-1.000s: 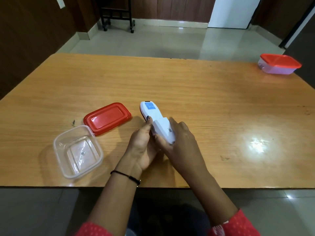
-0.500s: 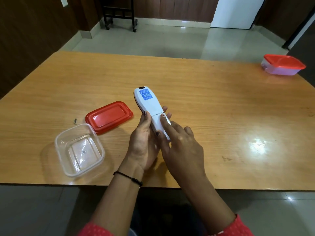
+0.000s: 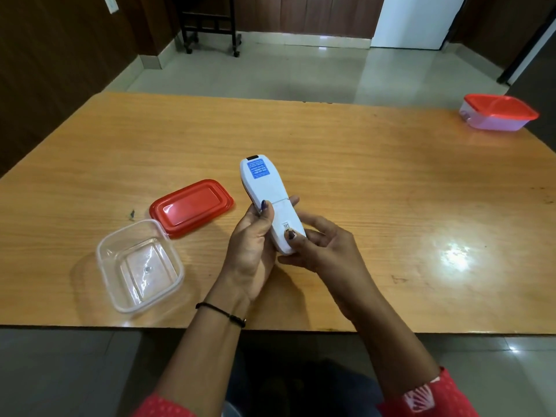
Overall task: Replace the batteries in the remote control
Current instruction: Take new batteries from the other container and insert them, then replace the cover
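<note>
A white remote control is held above the table with its back side up, a blue sticker near its far end. My left hand grips it from the left, thumb on its side at the seam of the battery cover. My right hand cups the near end from the right, its thumb pressed on the cover, which sits in place on the remote. No batteries are visible.
An open clear plastic box stands near the front left edge of the wooden table. Its red lid lies beside it. A closed red-lidded container sits at the far right corner.
The remote has been lifted off the table and raised toward me. My right hand shifted from lying over the cover to cupping the near end, thumb on the cover.
</note>
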{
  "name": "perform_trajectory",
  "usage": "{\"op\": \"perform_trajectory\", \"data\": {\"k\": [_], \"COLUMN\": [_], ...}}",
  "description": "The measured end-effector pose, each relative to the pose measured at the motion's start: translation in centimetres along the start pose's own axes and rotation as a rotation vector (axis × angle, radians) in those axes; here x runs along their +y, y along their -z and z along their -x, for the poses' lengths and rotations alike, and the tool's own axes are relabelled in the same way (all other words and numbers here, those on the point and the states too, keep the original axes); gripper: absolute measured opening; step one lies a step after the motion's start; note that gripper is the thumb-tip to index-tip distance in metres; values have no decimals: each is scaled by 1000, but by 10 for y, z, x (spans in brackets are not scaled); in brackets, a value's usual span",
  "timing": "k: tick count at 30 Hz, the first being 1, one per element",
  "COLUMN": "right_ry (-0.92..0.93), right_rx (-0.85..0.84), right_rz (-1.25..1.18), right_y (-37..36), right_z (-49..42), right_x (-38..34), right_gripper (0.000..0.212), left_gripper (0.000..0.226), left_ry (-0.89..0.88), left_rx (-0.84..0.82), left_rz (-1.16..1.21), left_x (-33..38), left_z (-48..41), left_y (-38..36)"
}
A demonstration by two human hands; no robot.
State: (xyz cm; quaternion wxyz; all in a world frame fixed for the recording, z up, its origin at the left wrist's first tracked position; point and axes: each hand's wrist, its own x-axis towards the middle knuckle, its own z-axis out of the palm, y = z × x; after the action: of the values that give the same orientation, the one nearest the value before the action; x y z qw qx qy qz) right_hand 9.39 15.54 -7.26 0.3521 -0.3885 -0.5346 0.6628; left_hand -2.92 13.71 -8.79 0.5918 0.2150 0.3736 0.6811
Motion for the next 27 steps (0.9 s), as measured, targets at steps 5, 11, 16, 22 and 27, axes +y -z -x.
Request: {"op": "perform_trajectory", "data": {"k": [5,11,16,22,27], "right_ry": [-13,11,-18,-55,-111], "right_rx": [85,133,86,-38,-166], "right_rz": [-94,-66,-82,-271,-548], "right_y": [-7,-15,-8,-1,-4], "right_z": [0,-3,-5,-3,-2], "right_x": [2,7,8,1,0], "right_gripper": [21,18,30,32,29], "left_gripper": [38,44,31,39,38], "left_ry": [-36,-33,-52,-27,19], "left_rx": [25,90,55,-53,13], "left_rz": [-81,-85,-123,-95,-135], "left_x": [-2,-2,-1,2,0], "left_z": [-2,-3,-3,0,-3], "left_y": [-3,0,2,4,5]}}
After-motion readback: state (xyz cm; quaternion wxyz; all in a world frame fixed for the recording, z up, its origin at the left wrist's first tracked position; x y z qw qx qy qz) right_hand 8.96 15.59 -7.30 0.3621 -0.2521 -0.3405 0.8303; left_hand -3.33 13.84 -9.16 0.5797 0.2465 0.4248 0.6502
